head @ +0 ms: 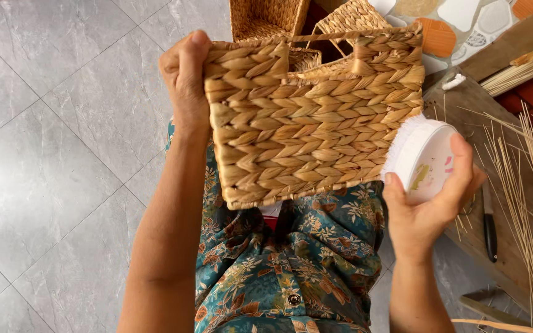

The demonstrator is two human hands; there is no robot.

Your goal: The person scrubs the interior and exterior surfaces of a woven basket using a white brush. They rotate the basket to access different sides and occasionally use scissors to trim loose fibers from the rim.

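Over the lap, the left hand (pixel 184 77) is clamped on the upper left edge of a woven basket (pixel 313 117), holding it up on its side. Right hand (pixel 430 203) is wrapped around a white round brush (pixel 424 159), whose bristles touch the basket's right edge. Below lies patterned cloth (pixel 291 259); grey floor tiles (pixel 50 154) spread left, thin reeds (pixel 519 185) right.

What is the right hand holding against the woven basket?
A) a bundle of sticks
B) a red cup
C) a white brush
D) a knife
C: the right hand grips a round white brush, its bristles touching the side of the woven basket.
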